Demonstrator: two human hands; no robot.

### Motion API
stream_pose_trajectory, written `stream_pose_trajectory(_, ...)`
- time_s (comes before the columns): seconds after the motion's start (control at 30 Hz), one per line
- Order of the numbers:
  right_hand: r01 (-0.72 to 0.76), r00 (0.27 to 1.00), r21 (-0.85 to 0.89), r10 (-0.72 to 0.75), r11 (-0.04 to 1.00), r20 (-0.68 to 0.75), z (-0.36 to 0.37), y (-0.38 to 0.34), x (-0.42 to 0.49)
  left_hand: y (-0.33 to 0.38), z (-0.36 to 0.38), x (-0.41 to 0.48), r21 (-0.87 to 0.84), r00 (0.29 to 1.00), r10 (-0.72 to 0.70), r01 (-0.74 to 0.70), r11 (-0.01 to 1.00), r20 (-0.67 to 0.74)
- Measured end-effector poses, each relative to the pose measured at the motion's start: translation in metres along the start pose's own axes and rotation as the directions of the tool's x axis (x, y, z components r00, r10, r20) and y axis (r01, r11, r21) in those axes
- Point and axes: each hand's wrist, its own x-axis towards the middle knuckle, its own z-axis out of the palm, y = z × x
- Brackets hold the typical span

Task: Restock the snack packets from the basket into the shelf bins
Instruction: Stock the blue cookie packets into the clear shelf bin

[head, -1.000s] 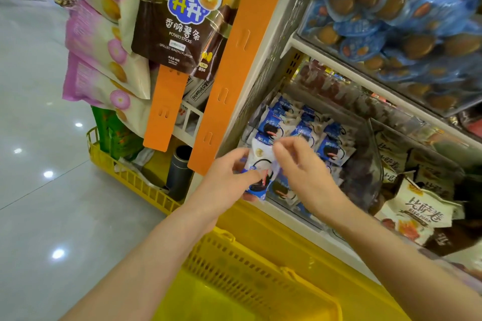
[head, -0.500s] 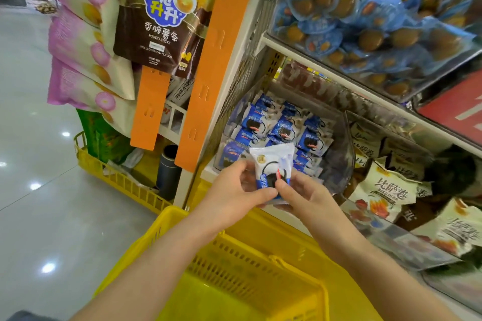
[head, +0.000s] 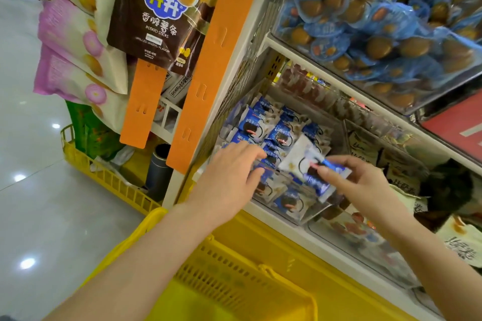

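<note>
A clear shelf bin (head: 292, 212) on the lower shelf holds several blue-and-white snack packets (head: 254, 126). My right hand (head: 357, 182) pinches one white-and-blue snack packet (head: 300, 156) over the bin's front right. My left hand (head: 229, 177) reaches into the bin's left side, fingers stretched out and resting on the packets there. The yellow basket (head: 234, 284) sits below my forearms; its contents are hidden.
An orange hanging strip (head: 211, 65) and a brown potato-stick bag (head: 159, 13) hang left of the shelf. A bin of blue egg packs (head: 378, 28) fills the shelf above. Beige snack bags (head: 407, 182) lie in the bin to the right. Another yellow basket (head: 86, 164) stands on the floor at left.
Both hands held one packet together in front of the bin. Now my left hand has let go and reached into the bin, while my right hand carries the packet rightward over it.
</note>
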Motion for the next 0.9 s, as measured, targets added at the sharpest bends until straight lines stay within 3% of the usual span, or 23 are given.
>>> stream_pose_trajectory(0.1, 0.036, 0.986, -0.182, -0.065, 0.983, -0.156, 0.002, -0.001, 0.038, -0.017, -0.004, 0.011, 0.183, 0.998, 0.046, -0.054, 0.982, 0.051)
stream_pose_trajectory(0.2, 0.05, 0.978, -0.331, -0.114, 0.942, -0.176, 0.016, 0.001, 0.081, -0.027, 0.002, 0.015, 0.269, 0.995, 0.073, -0.09, 0.959, 0.071)
stream_pose_trajectory(0.47, -0.009, 1.0, -0.484, 0.016, 0.875, 0.01, 0.049, 0.016, 0.155, -0.04, 0.013, 0.034, 0.388, 0.988, 0.124, -0.152, 0.909, 0.095)
stream_pose_trajectory(0.63, -0.041, 0.989, -0.325, 0.084, 0.945, 0.12, 0.05, 0.027, 0.169, -0.046, 0.02, 0.039, 0.389, 0.984, 0.168, -0.177, 0.904, 0.057)
stream_pose_trajectory(0.8, 0.146, 0.989, -0.539, -0.14, 0.829, 0.053, 0.062, 0.033, 0.166, -0.049, 0.026, 0.038, 0.394, 0.98, 0.194, -0.19, 0.899, 0.031)
stream_pose_trajectory(0.9, 0.163, 0.982, -0.604, -0.186, 0.78, 0.024, 0.065, 0.034, 0.16, -0.05, 0.026, 0.038, 0.397, 0.979, 0.201, -0.194, 0.897, 0.024)
